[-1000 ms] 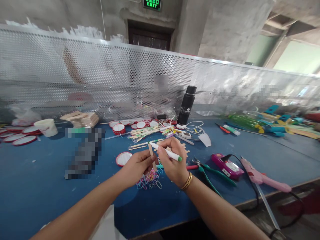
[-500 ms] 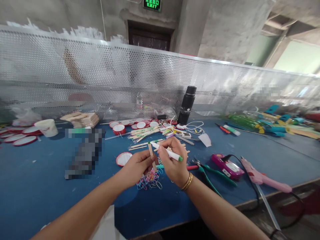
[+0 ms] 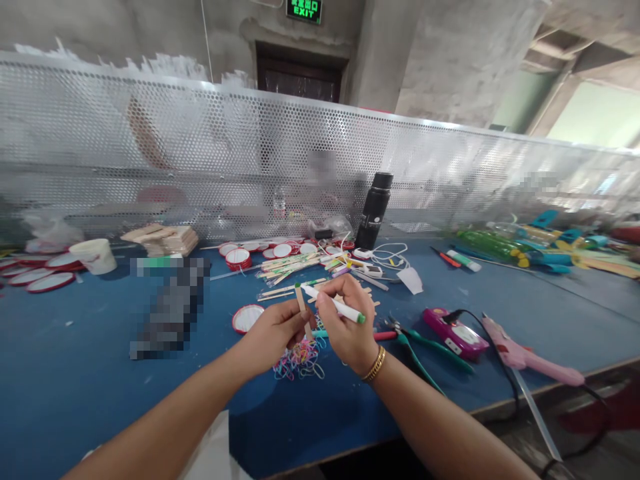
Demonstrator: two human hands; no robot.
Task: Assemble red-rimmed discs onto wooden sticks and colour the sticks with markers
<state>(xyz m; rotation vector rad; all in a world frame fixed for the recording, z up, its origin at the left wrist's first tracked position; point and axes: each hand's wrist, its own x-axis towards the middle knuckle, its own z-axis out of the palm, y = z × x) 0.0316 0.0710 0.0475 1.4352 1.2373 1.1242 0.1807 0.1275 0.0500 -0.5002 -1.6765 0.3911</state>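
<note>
Between the fingers of my left hand (image 3: 277, 333) is a flat wooden stick (image 3: 301, 303), tilted upright, its top end coloured green. My right hand (image 3: 349, 323) grips a white marker (image 3: 343, 309) with a green end; the marker's tip is at the stick's green end. Below my left hand lies a pile of coloured rubber bands (image 3: 300, 361). A white round piece with a red rim (image 3: 247, 319) sits just left of my hands. Behind them are more wooden sticks (image 3: 287, 267), some with coloured marks.
Green-handled pliers (image 3: 440, 350), a purple device (image 3: 455, 333) and a pink glue gun (image 3: 530, 357) lie at the right. A black bottle (image 3: 374, 210) stands behind. At the left are a paper cup (image 3: 95, 256) and a stack of wooden pieces (image 3: 175, 239).
</note>
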